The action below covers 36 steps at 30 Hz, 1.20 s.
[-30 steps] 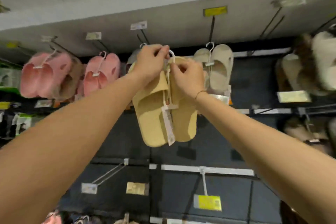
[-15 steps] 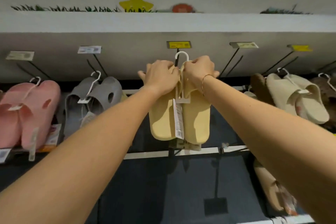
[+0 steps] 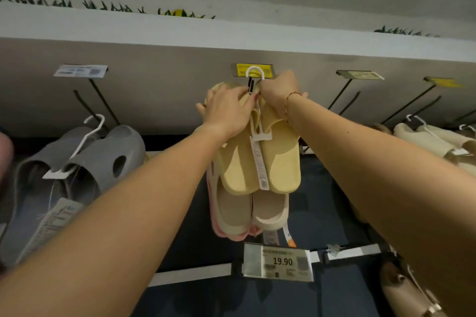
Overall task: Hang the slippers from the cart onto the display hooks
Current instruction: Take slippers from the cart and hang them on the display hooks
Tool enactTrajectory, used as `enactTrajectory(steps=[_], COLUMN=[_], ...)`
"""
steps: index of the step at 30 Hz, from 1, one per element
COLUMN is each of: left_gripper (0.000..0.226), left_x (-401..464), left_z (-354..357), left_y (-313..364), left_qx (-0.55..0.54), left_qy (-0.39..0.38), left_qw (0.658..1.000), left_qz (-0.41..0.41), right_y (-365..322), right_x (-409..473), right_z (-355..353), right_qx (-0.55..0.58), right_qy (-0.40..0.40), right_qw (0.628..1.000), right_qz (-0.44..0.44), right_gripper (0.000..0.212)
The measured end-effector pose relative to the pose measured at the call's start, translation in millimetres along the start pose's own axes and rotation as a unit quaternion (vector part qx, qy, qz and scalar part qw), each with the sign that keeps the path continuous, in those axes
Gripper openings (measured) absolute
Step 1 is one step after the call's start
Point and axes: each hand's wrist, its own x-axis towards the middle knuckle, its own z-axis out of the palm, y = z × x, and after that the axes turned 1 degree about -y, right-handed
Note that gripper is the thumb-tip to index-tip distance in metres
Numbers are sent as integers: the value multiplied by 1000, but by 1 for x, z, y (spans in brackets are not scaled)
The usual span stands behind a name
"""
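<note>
Both arms reach up to the top row of a shop display. The left hand (image 3: 228, 110) lies over the toe end of the yellow slippers (image 3: 260, 159), its fingers curled round the upper edge of the left slipper, fingertips close to the hanger's stem. The right hand (image 3: 277, 94) grips the top of the right slipper, fingers closed behind it, a thin bracelet (image 3: 289, 103) on the wrist.

The pair hangs toes up, soles toward the camera, clipped to a white hanger (image 3: 255, 73). The hanger's curved top rises above both hands and sits in front of a yellow price tag (image 3: 266, 71) at the tip of a black hook (image 3: 250, 85). Whether the hanger is already over the hook cannot be told. A long white label (image 3: 260, 165) runs down between the two slippers.

Just behind and below the yellow pair hangs a beige pair (image 3: 247, 213) with pink edging. Under it, a price label (image 3: 279, 262) reading 19.90 is fixed to a silver rail (image 3: 195, 274).

To the left, grey slippers (image 3: 98, 159) hang from their own white hanger under a white tag (image 3: 80, 71). To the right, cream slippers (image 3: 435, 141) hang on further hooks. A white ledge (image 3: 128, 31) with green plastic grass runs above the display.
</note>
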Motion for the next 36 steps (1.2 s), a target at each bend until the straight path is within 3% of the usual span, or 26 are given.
enactTrajectory(steps=[4,8,12,18,21,26,32,36], left_gripper=[39,38,39,41,47,50,52,55], left_x=[1,-10,-16,7,12,-17,-51,-84], left_z=[9,13,16,15,18,35,32,-3], left_y=[-10,-11,-13,-14,-20,-42,-62,-54], left_qx=[-16,45,92,104,98,74,54,17], left_qy=[38,90,81,72,29,-138,-215,-278], left_qw=[999,993,989,990,994,987,974,956], left_qz=[20,57,85,61,31,-14,-45,-91], right_y=[4,23,31,13,13,46,72,65], right_x=[2,-13,-20,1,10,0,-34,-88], right_z=[2,1,5,12,20,40,22,9], right_qx=[3,16,3,-26,-63,-168,-240,-319], right_qy=[18,12,6,-15,-31,-73,-155,-208], right_qw=[999,997,998,999,997,983,941,905], right_qz=[-37,-71,-69,-27,-12,-10,-181,-189], right_gripper=[20,28,26,24,21,19,20,36])
